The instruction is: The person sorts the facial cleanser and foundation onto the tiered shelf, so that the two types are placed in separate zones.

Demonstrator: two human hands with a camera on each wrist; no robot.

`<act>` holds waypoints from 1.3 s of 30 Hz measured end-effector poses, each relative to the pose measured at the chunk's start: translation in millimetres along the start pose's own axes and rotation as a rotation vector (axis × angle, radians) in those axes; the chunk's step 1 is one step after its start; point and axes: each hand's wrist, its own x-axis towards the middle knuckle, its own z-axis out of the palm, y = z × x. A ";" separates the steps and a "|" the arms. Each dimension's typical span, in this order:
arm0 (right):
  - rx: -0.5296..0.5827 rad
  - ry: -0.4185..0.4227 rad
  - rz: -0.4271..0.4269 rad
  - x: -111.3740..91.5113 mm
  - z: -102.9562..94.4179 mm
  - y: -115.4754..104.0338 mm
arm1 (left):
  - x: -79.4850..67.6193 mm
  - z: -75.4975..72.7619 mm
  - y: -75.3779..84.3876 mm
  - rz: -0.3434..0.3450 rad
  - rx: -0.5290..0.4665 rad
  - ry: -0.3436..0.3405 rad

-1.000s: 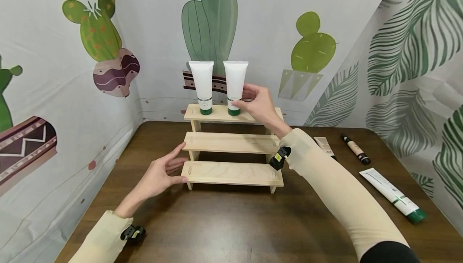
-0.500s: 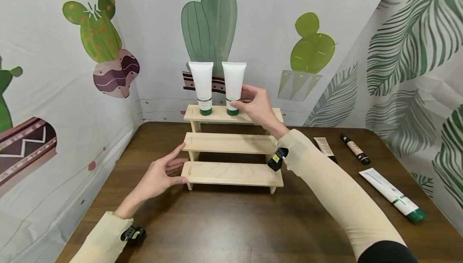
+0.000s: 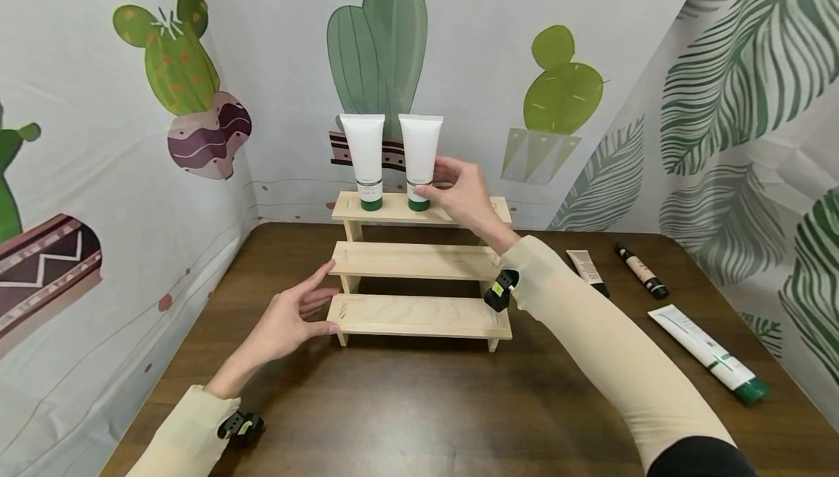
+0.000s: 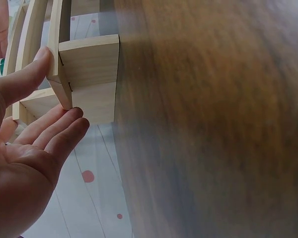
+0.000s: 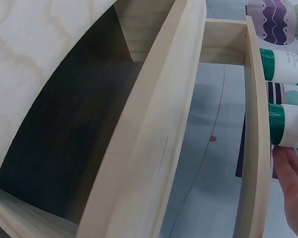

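A three-tier wooden display stand (image 3: 419, 317) stands on the table. Side by side on its top shelf are two upright white squeeze tubes with green caps, the left tube (image 3: 365, 153) and the right tube (image 3: 419, 156). My right hand (image 3: 464, 193) holds the right tube low down, thumb in front and fingers at its side and behind. In the right wrist view the cap of this right tube (image 5: 276, 124) is at the shelf edge. My left hand (image 3: 285, 320) touches the stand's left end with fairly straight fingers; its thumb (image 4: 32, 74) rests against the lowest shelf's edge.
On the table (image 3: 400, 411) to the right lie a white tube with a green cap (image 3: 708, 353), a small beige tube with a black cap (image 3: 588, 271) and a slim beige-and-black tube (image 3: 641, 269). A cactus-print cloth (image 3: 472, 62) hangs behind the table.
The right hand and the right tube have shifted very slightly left along the top shelf, closer to the left tube. The left hand stays at the stand's left end.
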 end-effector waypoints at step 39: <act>-0.027 -0.047 0.008 1.8 -1.7 -2.1 | -1.1 -0.4 0.1 -0.006 0.006 0.003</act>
